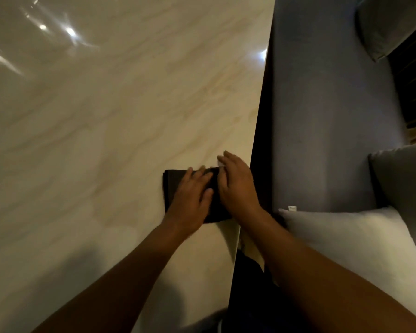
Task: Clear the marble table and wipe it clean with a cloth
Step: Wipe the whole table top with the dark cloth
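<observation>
at about five o'clock on the marble surface (101,121), close to its right-hand edge, lies the cloth (174,186), dark and folded into a flat rectangular pad. the left hand (192,195) rests flat on its middle, fingers straight and slightly spread, gripping nothing. the right hand (235,183) lies beside it at three o'clock, also flat and released, covering the cloth's right part, with its fingertips reaching past the far edge onto bare marble. both are somewhat blurred.

the cloth looks soft and light. it will likely slide easily on polished stone, and its layers could bunch or unfold if pushed from one corner. palms pressed flat over the centre seem the surest hold. if it must be lifted, pinching all the layers along a folded edge should keep it together.

on the surface itself, streaks of glare (70,32) sit at ten to eleven o'clock, so smears there may be hard to judge. at three o'clock of the cloth the surface ends, then comes a dark gap, then a grey-blue sofa (327,111). a white pillow (351,239) lies at four o'clock, and a grey cushion (406,174) sits beyond it. a stroke toward three o'clock risks pushing the cloth over the edge. strokes toward nine and twelve have more room.
</observation>
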